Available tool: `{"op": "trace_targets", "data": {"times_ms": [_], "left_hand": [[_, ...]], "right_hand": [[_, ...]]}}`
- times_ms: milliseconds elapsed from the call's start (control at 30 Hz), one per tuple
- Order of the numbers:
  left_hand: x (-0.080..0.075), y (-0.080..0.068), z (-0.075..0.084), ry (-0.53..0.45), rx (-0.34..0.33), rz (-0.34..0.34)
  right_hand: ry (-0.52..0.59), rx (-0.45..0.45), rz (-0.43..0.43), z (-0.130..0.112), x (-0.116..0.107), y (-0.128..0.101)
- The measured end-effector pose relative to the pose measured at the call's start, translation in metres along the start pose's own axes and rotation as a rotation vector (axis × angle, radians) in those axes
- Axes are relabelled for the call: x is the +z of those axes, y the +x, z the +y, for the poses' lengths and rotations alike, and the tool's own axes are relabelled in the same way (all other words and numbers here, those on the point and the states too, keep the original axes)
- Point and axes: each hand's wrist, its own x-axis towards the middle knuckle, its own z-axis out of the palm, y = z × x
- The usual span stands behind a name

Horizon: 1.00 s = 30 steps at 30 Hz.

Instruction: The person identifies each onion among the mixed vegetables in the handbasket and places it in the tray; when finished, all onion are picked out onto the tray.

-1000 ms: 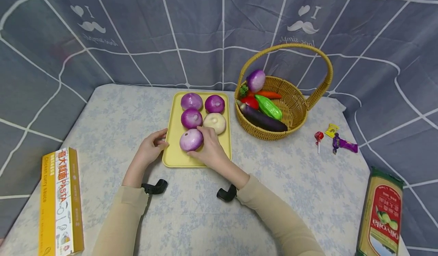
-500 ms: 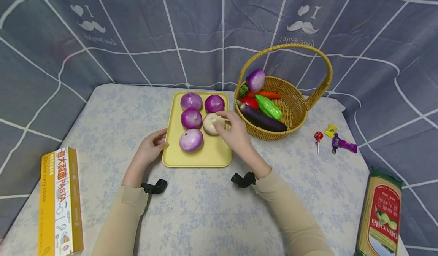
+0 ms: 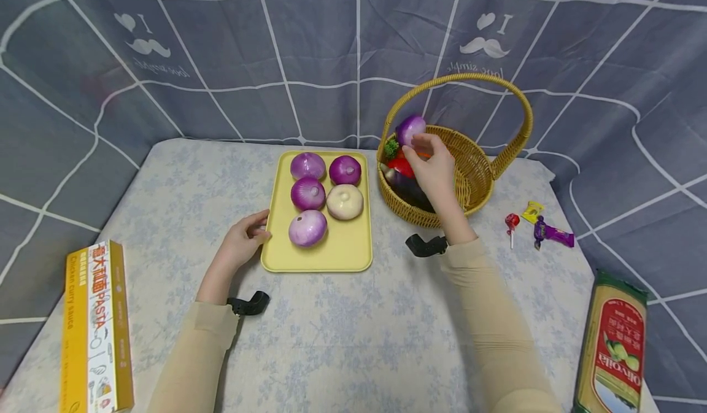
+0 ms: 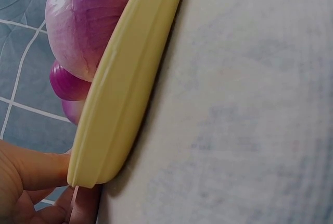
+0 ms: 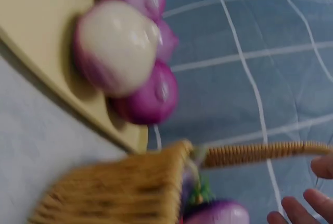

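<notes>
My left hand [image 3: 243,241] holds the left rim of the yellow tray [image 3: 348,256]; in the left wrist view the thumb [image 4: 44,169] lies against the tray's rim with other fingers below. On the tray sit several purple onions [image 3: 307,228] and a whitish one [image 3: 345,202]. My right hand [image 3: 436,170] is over the wicker basket [image 3: 477,183], thumb and fingers apart, close to a purple onion [image 3: 410,129] at the basket's back left. The right wrist view shows the fingers [image 5: 296,211] apart from that onion. The right hand partly hides an eggplant [image 3: 405,189] and a red tomato [image 3: 400,167].
The basket's tall handle [image 3: 458,77] arches over it. A lollipop [image 3: 512,221] and wrapped candies [image 3: 552,234] lie to the right. A pasta box [image 3: 99,327] is at the left, a green-topped noodle packet [image 3: 613,345] at the right. A curtain [image 3: 320,45] hangs behind the table.
My right hand has let go of the front purple onion, passed over the whitish onion, and moved right and back over the basket. The left hand stays at the tray.
</notes>
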Motion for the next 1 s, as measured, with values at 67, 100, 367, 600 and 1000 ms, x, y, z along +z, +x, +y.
{"op": "trace_targets", "data": {"times_ms": [67,100,367,600,1000], "left_hand": [[0.0,0.001,0.0,-0.004,-0.002,-0.001],[0.0,0.001,-0.001,-0.005,-0.003,0.0],[0.001,0.002,-0.003,0.002,-0.006,-0.004],[0.0,0.001,-0.003,-0.026,-0.007,-0.011],[0.0,0.0,-0.003,-0.043,-0.014,-0.018]], "right_hand": [[-0.02,0.028,0.03,0.001,-0.005,0.01],[-0.026,0.044,0.039,0.002,-0.007,0.015],[-0.039,0.177,0.026,0.011,-0.012,0.041],[0.023,0.304,-0.042,0.019,-0.001,0.056],[0.058,0.421,0.026,0.023,0.019,0.064]]}}
